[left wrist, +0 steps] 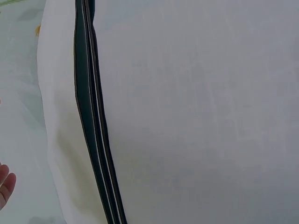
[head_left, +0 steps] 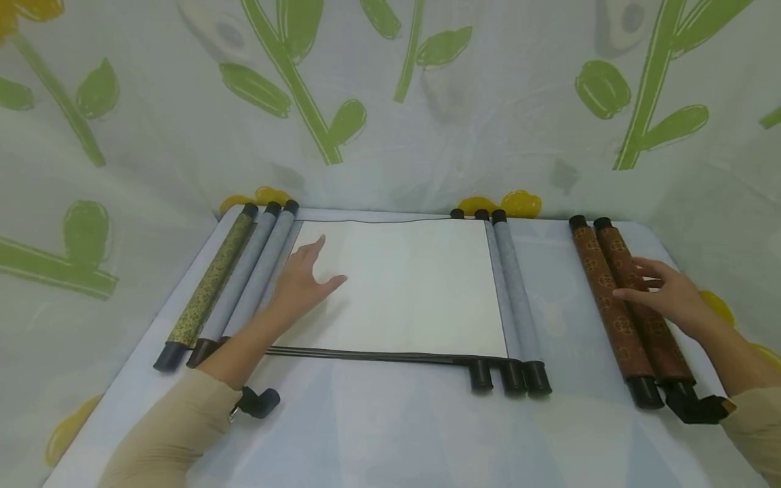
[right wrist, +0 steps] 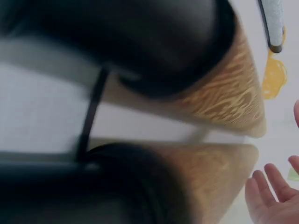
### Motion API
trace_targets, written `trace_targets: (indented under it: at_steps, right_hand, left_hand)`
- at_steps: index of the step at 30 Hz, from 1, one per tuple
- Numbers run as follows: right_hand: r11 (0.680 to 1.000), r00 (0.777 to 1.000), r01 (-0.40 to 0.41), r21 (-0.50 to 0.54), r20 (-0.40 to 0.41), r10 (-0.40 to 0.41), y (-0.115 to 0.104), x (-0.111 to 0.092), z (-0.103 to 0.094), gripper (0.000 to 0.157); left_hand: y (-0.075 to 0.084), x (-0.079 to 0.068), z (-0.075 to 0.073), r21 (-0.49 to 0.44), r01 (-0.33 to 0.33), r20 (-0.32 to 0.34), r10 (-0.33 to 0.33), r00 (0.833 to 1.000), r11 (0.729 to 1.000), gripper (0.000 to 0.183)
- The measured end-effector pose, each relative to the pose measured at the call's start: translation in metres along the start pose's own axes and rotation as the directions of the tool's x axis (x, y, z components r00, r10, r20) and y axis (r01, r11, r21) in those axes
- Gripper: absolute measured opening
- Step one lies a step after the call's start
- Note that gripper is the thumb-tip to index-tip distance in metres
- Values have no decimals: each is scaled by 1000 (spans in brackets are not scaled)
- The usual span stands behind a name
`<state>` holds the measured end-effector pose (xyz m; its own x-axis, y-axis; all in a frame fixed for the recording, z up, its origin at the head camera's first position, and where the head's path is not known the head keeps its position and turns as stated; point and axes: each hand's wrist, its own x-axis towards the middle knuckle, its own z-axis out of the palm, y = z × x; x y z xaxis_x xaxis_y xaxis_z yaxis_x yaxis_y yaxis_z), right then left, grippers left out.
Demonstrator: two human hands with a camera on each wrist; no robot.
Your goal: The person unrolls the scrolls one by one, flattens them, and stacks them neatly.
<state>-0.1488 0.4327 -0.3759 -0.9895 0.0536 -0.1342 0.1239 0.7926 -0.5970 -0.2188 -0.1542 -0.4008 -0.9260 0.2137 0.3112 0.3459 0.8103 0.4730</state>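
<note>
My left hand (head_left: 302, 285) is over the left part of a blank white scroll sheet (head_left: 403, 291), thumb and fingers spread apart, holding nothing. At its lower border several dark edges (left wrist: 93, 112) lie layered in the left wrist view, with fingertips (left wrist: 7, 186) at the far left. On the right side, two brown patterned scroll rolls with black end knobs lie side by side. My right hand (head_left: 677, 295) is over the outer roll (head_left: 662, 346), its thumb reaching toward the inner roll (head_left: 616, 315). In the right wrist view its fingers (right wrist: 261, 186) look loosely extended, not wrapped round a roll.
Grey rolls (head_left: 515, 291) with black knobs flank the sheet's right side. More grey rolls (head_left: 262, 271) and a yellow-green patterned roll (head_left: 213, 288) lie on the left. Everything rests on a pale cloth-covered table (head_left: 390, 434), before a leaf-patterned curtain (head_left: 488, 156).
</note>
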Motion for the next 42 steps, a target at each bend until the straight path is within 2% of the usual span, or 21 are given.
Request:
trace_targets:
  at_steps: [5, 10, 13, 18, 26, 37, 42]
  right_hand:
    - [999, 999, -47, -20, 15, 47, 10, -4, -2, 98]
    - [999, 998, -47, 0, 28, 47, 18, -10, -3, 96]
    - [999, 999, -42, 9, 27, 42, 21, -12, -3, 94]
    - [999, 995, -54, -5, 80, 54, 26, -12, -2, 97]
    - [994, 987, -99, -46, 122, 104, 31, -13, 2, 102]
    - [996, 984, -88, -17, 153, 90, 31, -16, 6, 97]
    - [994, 984, -102, -26, 148, 104, 32, -16, 7, 98]
  left_hand:
    - [12, -5, 3, -38, 6, 48, -5, 999, 999, 85]
    - [23, -6, 10, -46, -13, 62, 16, 998, 999, 85]
    - [30, -6, 16, -96, 9, 95, 0, 996, 995, 86]
    - [42, -6, 27, -185, 56, 164, -25, 986, 981, 86]
    - [59, -4, 39, -243, 30, 202, 20, 979, 970, 85]
    - [78, -5, 55, -276, -16, 274, 95, 957, 961, 86]
    - [88, -4, 60, -286, -60, 270, 140, 952, 956, 86]
